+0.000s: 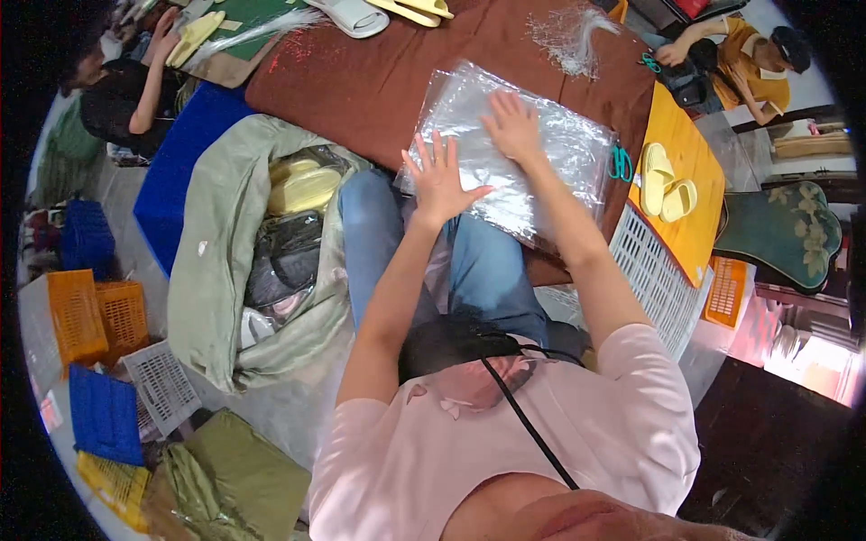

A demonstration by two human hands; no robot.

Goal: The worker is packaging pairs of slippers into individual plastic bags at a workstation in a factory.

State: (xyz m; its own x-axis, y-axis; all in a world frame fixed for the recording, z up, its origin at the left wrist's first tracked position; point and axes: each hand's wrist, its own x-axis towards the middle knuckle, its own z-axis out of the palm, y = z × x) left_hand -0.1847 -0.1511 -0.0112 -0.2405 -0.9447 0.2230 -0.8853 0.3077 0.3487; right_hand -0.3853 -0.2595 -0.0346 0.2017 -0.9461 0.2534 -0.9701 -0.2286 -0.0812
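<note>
A stack of clear plastic bags (pixel 564 167) lies flat at the near edge of the brown-covered table (pixel 361 90). My left hand (pixel 440 185) rests on the left part of the stack, fingers spread and thumb pointing right. Farther back on the same bags, my right hand (pixel 514 131) lies with its fingers stretched out. Neither hand grips anything. Teal-handled scissors (pixel 621 163) lie at the right edge of the bags.
Left of my legs stands a grey-green sack (pixel 212 261) holding bagged slippers (pixel 305 187). Yellow slippers (pixel 656 178) sit on an orange board (pixel 690 171) at right. Clear plastic strands (pixel 582 45) lie at the back. Two people (pixel 758 68) work nearby, left and right. Plastic crates (pixel 77 316) stand left.
</note>
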